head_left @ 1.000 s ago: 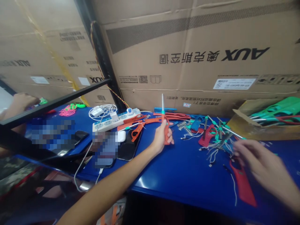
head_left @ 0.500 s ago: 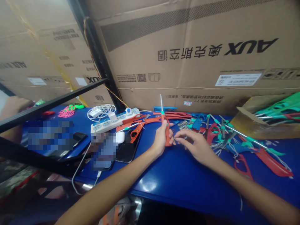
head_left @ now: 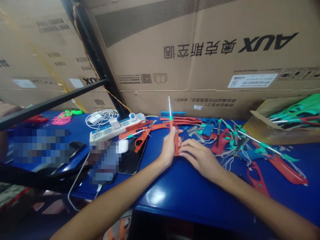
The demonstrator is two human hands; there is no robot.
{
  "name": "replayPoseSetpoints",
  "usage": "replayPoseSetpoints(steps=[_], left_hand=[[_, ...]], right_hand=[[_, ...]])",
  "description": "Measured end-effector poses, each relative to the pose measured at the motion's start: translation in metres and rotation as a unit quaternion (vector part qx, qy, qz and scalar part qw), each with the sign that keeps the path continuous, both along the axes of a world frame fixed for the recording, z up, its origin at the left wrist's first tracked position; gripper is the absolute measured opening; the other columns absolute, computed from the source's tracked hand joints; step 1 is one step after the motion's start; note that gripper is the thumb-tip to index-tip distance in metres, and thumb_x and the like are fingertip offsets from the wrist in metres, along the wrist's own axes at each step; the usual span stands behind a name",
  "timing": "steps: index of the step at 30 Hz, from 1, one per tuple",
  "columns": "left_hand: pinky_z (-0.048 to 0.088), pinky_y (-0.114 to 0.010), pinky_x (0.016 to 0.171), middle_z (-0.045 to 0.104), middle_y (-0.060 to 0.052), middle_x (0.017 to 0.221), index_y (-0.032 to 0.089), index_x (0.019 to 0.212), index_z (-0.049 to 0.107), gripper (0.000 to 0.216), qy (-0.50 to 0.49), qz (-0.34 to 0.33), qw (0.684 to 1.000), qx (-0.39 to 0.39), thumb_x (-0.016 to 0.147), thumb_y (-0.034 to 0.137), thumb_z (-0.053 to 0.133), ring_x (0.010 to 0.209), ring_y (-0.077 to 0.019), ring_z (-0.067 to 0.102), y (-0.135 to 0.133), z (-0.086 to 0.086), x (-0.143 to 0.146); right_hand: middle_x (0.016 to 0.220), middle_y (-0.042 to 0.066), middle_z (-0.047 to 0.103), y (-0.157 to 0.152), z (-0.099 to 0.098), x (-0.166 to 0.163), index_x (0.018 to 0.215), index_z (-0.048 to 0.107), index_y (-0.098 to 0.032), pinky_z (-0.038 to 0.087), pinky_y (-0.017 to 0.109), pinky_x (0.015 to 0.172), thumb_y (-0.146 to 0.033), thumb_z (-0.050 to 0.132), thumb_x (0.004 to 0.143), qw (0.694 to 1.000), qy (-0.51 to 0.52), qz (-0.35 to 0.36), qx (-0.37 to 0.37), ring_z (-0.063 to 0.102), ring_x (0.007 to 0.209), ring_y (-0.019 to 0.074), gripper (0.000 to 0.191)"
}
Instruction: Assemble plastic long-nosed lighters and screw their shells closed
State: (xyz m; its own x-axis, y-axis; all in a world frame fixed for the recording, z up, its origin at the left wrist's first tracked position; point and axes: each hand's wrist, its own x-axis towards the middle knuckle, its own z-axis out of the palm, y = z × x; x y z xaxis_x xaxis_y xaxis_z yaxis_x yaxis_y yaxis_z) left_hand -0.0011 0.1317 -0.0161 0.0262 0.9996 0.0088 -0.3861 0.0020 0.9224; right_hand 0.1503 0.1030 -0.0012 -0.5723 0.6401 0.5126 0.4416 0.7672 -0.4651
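My left hand (head_left: 169,147) is closed round the red plastic handle (head_left: 176,141) of a lighter-like tool, held upright over the blue table (head_left: 190,186). A thin metal tube (head_left: 169,108) with a teal collar sticks straight up from it. My right hand (head_left: 198,156) rests beside it, its fingertips pinched against the lower edge of the red handle. Whether those fingers carry a small part is hidden.
Several red handles, teal-collared tubes and white wires (head_left: 232,140) lie scattered right of my hands. A cardboard box (head_left: 277,130) of green pieces stands far right. A white power strip (head_left: 117,126), phones (head_left: 132,156) and cables lie left, behind a black metal bar (head_left: 55,101). Big cartons form the back wall.
My right hand came in from the far right of the table to the red handle and now pinches its lower edge. The left hand kept the tool upright.
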Motion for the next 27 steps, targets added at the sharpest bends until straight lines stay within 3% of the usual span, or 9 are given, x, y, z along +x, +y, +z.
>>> replayPoseSetpoints(steps=[13, 21, 27], left_hand=[[0.034, -0.02, 0.045, 0.05, 0.004, 0.054, 0.012, 0.103, 0.068, 0.061, -0.03, -0.003, 0.999, -0.023, 0.087, 0.071, 0.057, 0.044, -0.0087, 0.044, 0.0, 0.001, -0.001], [0.034, -0.019, 0.041, 0.046, 0.006, 0.05, 0.012, 0.102, 0.064, 0.05, -0.147, -0.048, 0.984, -0.091, 0.093, 0.06, 0.058, 0.04, -0.0079, 0.039, -0.004, 0.019, -0.002], [0.037, -0.017, 0.041, 0.045, 0.007, 0.051, 0.012, 0.102, 0.064, 0.047, -0.17, -0.077, 0.978, -0.095, 0.095, 0.057, 0.058, 0.041, -0.0081, 0.042, -0.006, 0.03, -0.006]], right_hand=[[0.107, 0.006, 0.069, -0.001, -0.002, -0.004, 0.105, 0.068, -0.024, 0.057, 0.036, 0.085, -0.026, 0.056, 0.102, 1.0, -0.018, -0.014, 0.019, 0.065, 0.1, 0.0207, 0.013], [0.108, 0.008, 0.072, -0.003, 0.011, 0.001, 0.105, 0.073, -0.019, 0.058, 0.033, 0.077, -0.022, 0.049, 0.104, 0.984, -0.08, 0.001, 0.161, 0.064, 0.097, 0.0202, 0.024], [0.118, 0.009, 0.07, -0.005, 0.017, 0.006, 0.121, 0.068, -0.02, 0.06, 0.038, 0.084, -0.036, 0.048, 0.105, 0.979, -0.106, 0.025, 0.174, 0.065, 0.107, 0.0222, 0.03]])
